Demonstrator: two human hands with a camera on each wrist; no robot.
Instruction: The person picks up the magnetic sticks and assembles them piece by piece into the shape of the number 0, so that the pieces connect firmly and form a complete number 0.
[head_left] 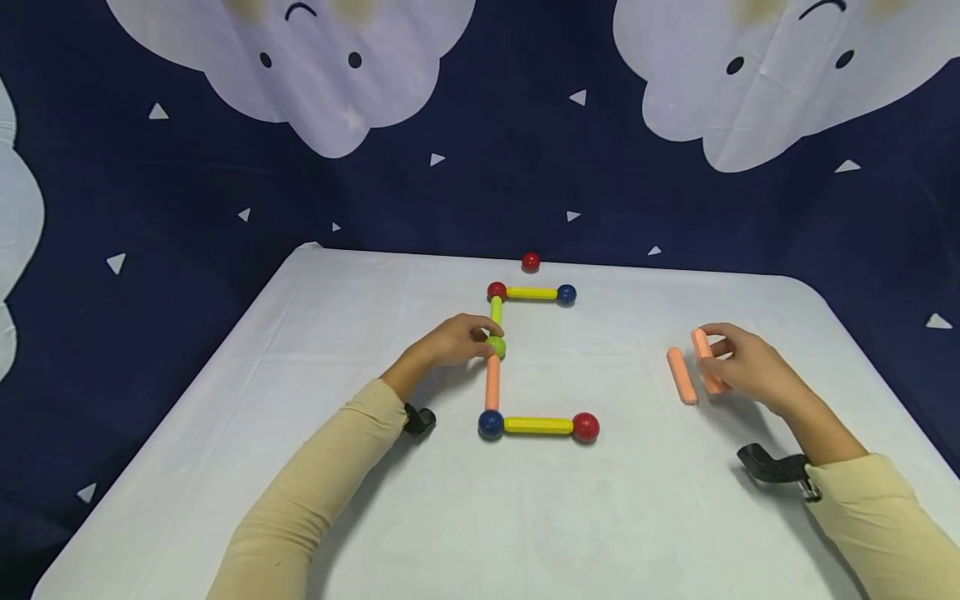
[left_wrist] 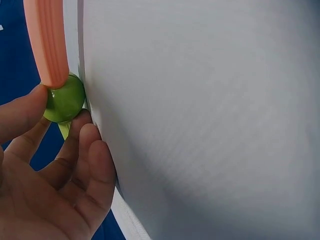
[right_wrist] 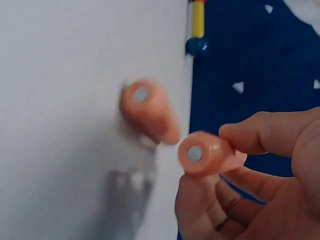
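Note:
My left hand [head_left: 459, 340] pinches a green ball [left_wrist: 66, 102] between thumb and fingers. That ball joins a light green rod [head_left: 497, 311] above it to an orange rod [head_left: 492, 383] below. In the right hand [head_left: 746, 367] is another orange magnetic rod [head_left: 706, 358], gripped between thumb and fingertips, its round silvery end showing in the right wrist view. Just left of it a second loose orange rod [head_left: 681, 377] lies on the table. The joined shape has a yellow rod [head_left: 538, 426] at its near end and another yellow rod [head_left: 531, 293] at its far end.
Red ball [head_left: 497, 291] and blue ball [head_left: 566, 295] cap the far yellow rod; blue ball [head_left: 491, 425] and red ball [head_left: 586, 427] the near one. A loose red ball [head_left: 531, 262] sits by the back edge of the white table [head_left: 360, 517]. A dark cloth [head_left: 510, 192] hangs behind.

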